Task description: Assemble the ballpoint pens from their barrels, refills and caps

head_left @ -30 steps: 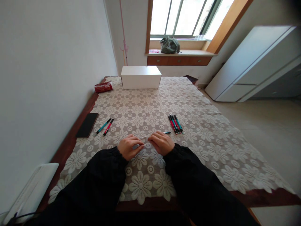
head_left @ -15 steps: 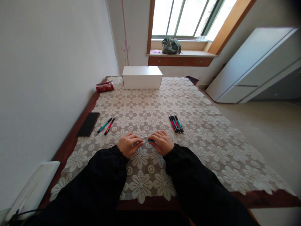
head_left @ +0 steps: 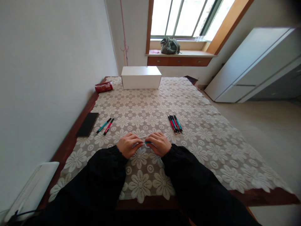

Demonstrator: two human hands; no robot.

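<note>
Sunlit room with a window at the far end; a wooden table (head_left: 70, 138) runs along the left wall under a white lace cloth with a flower pattern (head_left: 199, 147). At the near middle of the cloth, the person's left hand (head_left: 128, 145) and right hand (head_left: 158, 143) are drawn close together, fingertips almost meeting. Between them they pinch a thin teal pen (head_left: 147, 142), mostly hidden by the fingers; what shows of its long axis runs left to right, so each hand is at one end. Exactly how tightly each hand grips cannot be told.

Near the right hand, just beyond it, lies a tight bundle of red and teal pens (head_left: 175, 123), pointing away. Beyond the left hand, well apart, lie two loose pens, one teal and one red (head_left: 105, 126), beside a flat black phone (head_left: 87, 124). A closed white cardboard box (head_left: 141, 77) stands at the far edge, contents unseen, with a red packet (head_left: 103, 87) to its left.
</note>
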